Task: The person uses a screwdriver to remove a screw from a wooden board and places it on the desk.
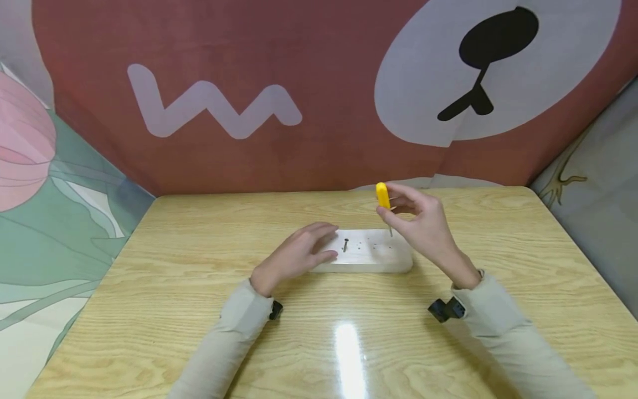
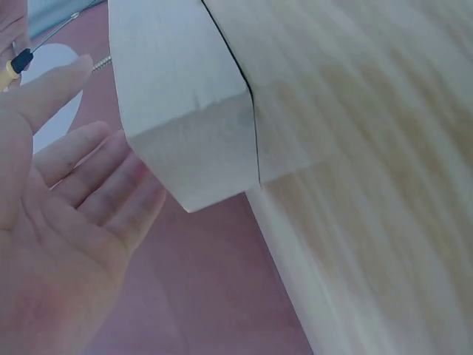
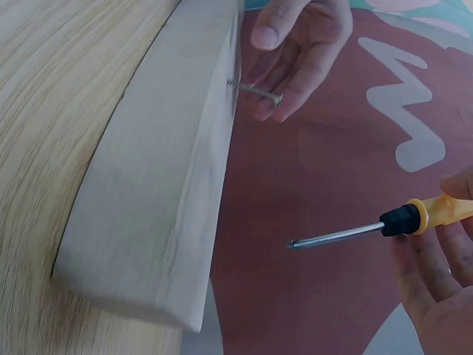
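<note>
A pale wooden block (image 1: 366,268) with several small holes in its top lies on the table. One screw (image 1: 346,245) stands up out of the block toward its left end; in the right wrist view the screw (image 3: 259,92) shows its thread and head, partly driven in. My left hand (image 1: 299,252) is at the block's left end, its fingers extended and its thumb near the screw. My right hand (image 1: 430,227) holds a screwdriver (image 1: 382,195) by its yellow handle above the block's right part. The screwdriver's metal shaft (image 3: 336,237) is apart from both block and screw.
The wood-grain table (image 1: 199,266) extends around the block on all sides. Behind its far edge hangs a reddish printed cloth (image 1: 319,160), with more printed cloth at left and right. A light reflection lies on the tabletop in front.
</note>
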Available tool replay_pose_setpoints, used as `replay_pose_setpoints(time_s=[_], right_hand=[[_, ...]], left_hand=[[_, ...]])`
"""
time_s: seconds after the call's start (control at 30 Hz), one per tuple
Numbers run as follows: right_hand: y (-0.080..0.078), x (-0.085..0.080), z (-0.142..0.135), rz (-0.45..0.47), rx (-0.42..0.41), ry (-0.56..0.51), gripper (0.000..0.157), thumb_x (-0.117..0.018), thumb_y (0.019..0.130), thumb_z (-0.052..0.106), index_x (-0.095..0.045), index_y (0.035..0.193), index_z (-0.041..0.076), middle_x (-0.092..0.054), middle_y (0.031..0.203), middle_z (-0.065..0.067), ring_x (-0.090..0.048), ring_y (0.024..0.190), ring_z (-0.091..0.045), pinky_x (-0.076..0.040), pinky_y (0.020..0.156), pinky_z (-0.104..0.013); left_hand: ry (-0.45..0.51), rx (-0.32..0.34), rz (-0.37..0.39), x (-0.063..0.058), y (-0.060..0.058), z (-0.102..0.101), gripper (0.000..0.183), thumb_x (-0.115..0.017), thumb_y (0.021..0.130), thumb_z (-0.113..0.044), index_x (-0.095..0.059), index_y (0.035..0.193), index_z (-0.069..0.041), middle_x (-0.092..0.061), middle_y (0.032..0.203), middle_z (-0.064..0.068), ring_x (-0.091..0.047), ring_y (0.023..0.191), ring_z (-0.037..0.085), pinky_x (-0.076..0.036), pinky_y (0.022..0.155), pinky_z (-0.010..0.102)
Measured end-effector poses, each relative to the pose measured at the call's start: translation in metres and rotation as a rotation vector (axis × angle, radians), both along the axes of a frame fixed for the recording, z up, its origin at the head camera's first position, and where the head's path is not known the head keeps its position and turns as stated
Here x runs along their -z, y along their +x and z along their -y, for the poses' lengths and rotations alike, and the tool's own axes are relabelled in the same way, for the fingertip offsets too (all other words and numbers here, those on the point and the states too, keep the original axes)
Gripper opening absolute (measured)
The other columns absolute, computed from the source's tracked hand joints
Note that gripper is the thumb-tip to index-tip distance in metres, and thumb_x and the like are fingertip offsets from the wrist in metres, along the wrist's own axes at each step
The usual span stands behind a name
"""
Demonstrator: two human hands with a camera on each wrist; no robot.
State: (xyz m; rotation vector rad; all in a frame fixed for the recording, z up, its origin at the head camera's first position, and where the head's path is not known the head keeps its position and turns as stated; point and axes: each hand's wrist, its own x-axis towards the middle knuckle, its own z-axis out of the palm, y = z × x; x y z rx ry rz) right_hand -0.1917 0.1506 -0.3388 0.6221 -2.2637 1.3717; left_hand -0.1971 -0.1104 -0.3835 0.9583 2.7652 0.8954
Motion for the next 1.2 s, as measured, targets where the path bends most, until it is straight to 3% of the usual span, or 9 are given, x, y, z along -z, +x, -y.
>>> replay_pose_setpoints(time_s=[0.2, 0.43, 0.9, 1.2], right_hand=[[0.000, 0.000, -0.012, -0.017, 0.024, 0.023, 0.041, -0.077, 0.082, -0.003, -0.068, 0.123, 0.001, -0.075, 0.096, -0.017, -0.062, 0.082, 0.010, -0.054, 0.075, -0.007], [0.002, 0.000, -0.025, 0.001, 0.047, 0.027, 0.042, -0.077, 0.082, -0.004, -0.068, 0.122, 0.002, -0.073, 0.099, -0.018, -0.061, 0.084, 0.009, -0.053, 0.074, -0.006], [0.003, 0.007, -0.041, -0.012, 0.085, 0.091, 0.043, -0.077, 0.080, -0.006, -0.068, 0.122, 0.000, -0.072, 0.101, -0.019, -0.059, 0.085, 0.014, -0.053, 0.070, -0.005], [0.005, 0.009, -0.047, 0.035, 0.112, 0.100, 0.042, -0.078, 0.081, -0.003, -0.064, 0.120, -0.001, -0.070, 0.102, -0.020, -0.057, 0.085, 0.015, -0.050, 0.070, -0.002]], left_hand=[[0.027, 0.016, -0.038, -0.001, -0.002, -0.008, 0.048, -0.066, 0.097, -0.026, -0.056, 0.139, -0.006, -0.060, 0.138, 0.006, -0.056, 0.129, 0.021, -0.044, 0.112, 0.038], [0.084, 0.057, -0.069, -0.001, -0.005, -0.017, 0.039, -0.065, 0.098, -0.019, -0.062, 0.133, -0.004, -0.067, 0.128, 0.008, -0.067, 0.107, 0.016, -0.056, 0.094, 0.029], [0.102, 0.076, -0.071, 0.002, -0.006, -0.027, 0.028, -0.067, 0.096, -0.013, -0.070, 0.122, -0.005, -0.073, 0.112, 0.006, -0.068, 0.100, 0.014, -0.056, 0.089, 0.023], [0.098, 0.052, -0.032, 0.001, -0.006, -0.026, 0.022, -0.065, 0.096, -0.011, -0.073, 0.116, -0.006, -0.075, 0.113, 0.006, -0.071, 0.098, 0.011, -0.057, 0.087, 0.021]])
